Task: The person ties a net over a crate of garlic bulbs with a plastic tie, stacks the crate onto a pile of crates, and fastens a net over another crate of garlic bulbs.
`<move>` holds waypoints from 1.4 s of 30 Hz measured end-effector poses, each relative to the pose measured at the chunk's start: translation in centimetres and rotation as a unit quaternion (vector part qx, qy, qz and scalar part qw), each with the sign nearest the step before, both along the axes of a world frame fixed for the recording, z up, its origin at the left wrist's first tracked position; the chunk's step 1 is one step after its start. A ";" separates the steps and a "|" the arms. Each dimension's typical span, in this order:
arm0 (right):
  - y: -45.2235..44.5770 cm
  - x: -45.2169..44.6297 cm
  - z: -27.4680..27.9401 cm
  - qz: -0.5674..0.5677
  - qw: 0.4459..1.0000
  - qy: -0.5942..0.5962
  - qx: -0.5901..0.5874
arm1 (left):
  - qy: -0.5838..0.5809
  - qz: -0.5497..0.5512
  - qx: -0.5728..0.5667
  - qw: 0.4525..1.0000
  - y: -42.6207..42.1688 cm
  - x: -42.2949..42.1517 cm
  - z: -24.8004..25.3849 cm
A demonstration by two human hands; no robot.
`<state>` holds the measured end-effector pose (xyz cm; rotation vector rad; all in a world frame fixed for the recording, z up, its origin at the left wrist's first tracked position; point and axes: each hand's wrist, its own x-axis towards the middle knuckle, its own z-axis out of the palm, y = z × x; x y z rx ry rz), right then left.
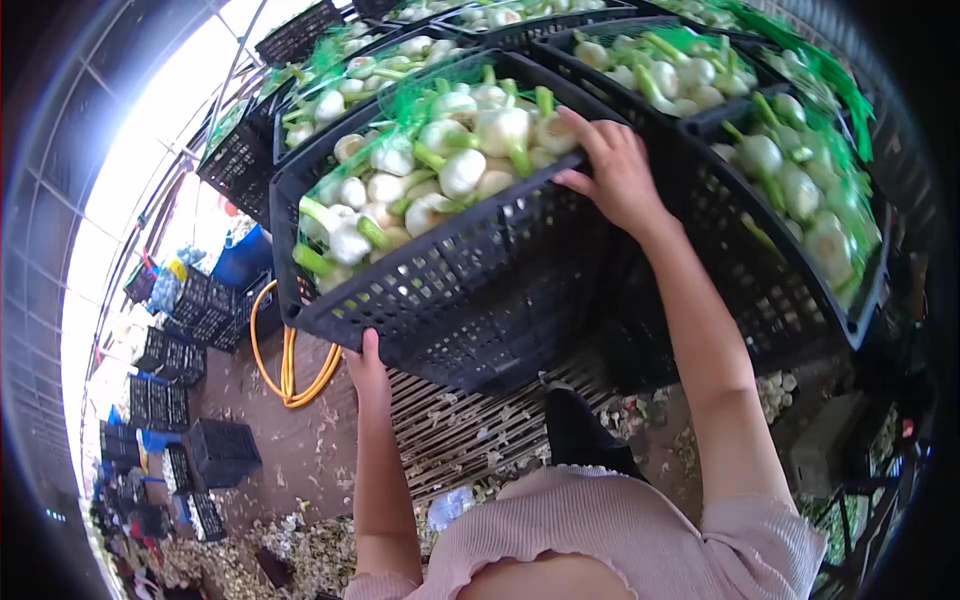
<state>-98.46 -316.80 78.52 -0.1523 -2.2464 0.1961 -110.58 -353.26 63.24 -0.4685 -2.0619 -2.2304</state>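
Observation:
A black plastic crate (pixel 455 285) full of white garlic bulbs (pixel 460 172) with short green stems is directly before me, its front tilted toward me. Green netting (pixel 405 112) lies over the bulbs at the back. My left hand (pixel 368 375) holds the crate low at its front left corner; the thumb shows against the wall and the other fingers are hidden. At the front right, my right hand (pixel 622 170) grips the top rim, fingers reaching over it beside the bulbs and thumb on the near side.
More crates of garlic stand behind and to the right, such as a netted crate (pixel 790 260). A yellow hose (pixel 290 375) lies coiled on the floor at left. Stacked black crates (pixel 155 400) line the far left. Garlic skins (pixel 310 550) litter the floor around a slatted base (pixel 450 435).

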 end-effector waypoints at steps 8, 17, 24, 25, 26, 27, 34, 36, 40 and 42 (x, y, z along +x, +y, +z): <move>-11.1 22.0 -16.4 0.023 0.933 -0.332 -0.133 | 0.102 0.087 -0.093 0.987 0.9 7.4 2.0; -27.0 65.1 -26.8 -0.503 0.288 -0.021 -0.815 | -0.105 -0.507 -0.521 0.679 -1.4 20.4 -17.3; -24.6 65.4 -28.8 -0.283 0.459 0.234 -0.809 | 0.083 -0.720 -0.477 0.496 17.4 30.8 -15.9; -23.5 68.8 -37.7 -0.252 0.485 0.094 -0.832 | 0.103 -0.732 -0.458 0.495 19.9 32.2 -16.7; -22.5 72.3 -46.6 -0.209 0.522 -0.058 -0.825 | 0.124 -0.742 -0.438 0.492 22.4 33.6 -17.6; -21.4 75.5 -54.9 -0.153 0.561 -0.188 -0.792 | 0.147 -0.745 -0.442 0.478 25.5 35.4 -17.3; -5.5 85.6 -49.7 -0.309 0.375 -0.304 -0.820 | 0.165 -0.722 -0.575 0.346 42.5 49.4 -14.5; 1.0 87.4 -46.6 -0.324 0.411 -0.342 -0.781 | 0.178 -0.725 -0.501 0.438 45.9 52.1 -15.5; 18.1 84.2 -40.6 -0.332 0.592 -0.378 -0.629 | 0.143 -0.741 -0.458 0.470 54.1 55.6 -12.6; 27.4 79.1 -35.1 -0.272 0.748 -0.231 -0.560 | 0.140 -0.750 -0.409 0.501 58.0 56.2 -12.5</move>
